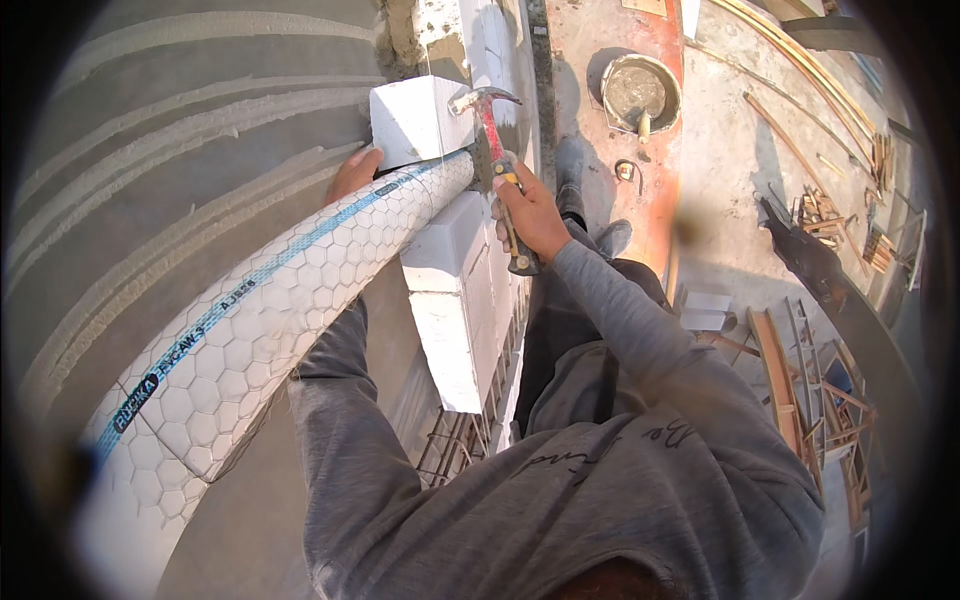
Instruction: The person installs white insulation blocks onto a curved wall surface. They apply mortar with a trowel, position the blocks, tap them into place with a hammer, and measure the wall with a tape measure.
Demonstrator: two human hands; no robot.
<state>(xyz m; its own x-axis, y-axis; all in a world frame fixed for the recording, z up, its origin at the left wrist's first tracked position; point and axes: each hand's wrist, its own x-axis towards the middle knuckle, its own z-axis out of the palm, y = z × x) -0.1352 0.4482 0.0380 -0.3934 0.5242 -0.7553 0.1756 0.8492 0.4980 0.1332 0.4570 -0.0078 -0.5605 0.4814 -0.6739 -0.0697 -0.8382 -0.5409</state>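
My right hand (533,215) is closed round the grip of a claw hammer (490,132) with a red and yellow-black handle. The hammer head touches or sits very near the right side of a white building block (412,122). My left hand (355,176) is at that block's lower left corner, its fingertips against it and the rest partly hidden behind a pipe. This thick white pipe (290,270), wrapped in hexagonal wire mesh and marked with a blue stripe, runs diagonally past the block. Just nearer, more white blocks (445,290) form a wall top.
A taut string (441,160) crosses near the upper block. On the right stands a bucket of mortar (640,92) with a trowel handle (644,125) sticking out, beside a tape measure (626,171). Steel rebar (450,445) lies below the wall. Timber pieces (830,215) are scattered at far right.
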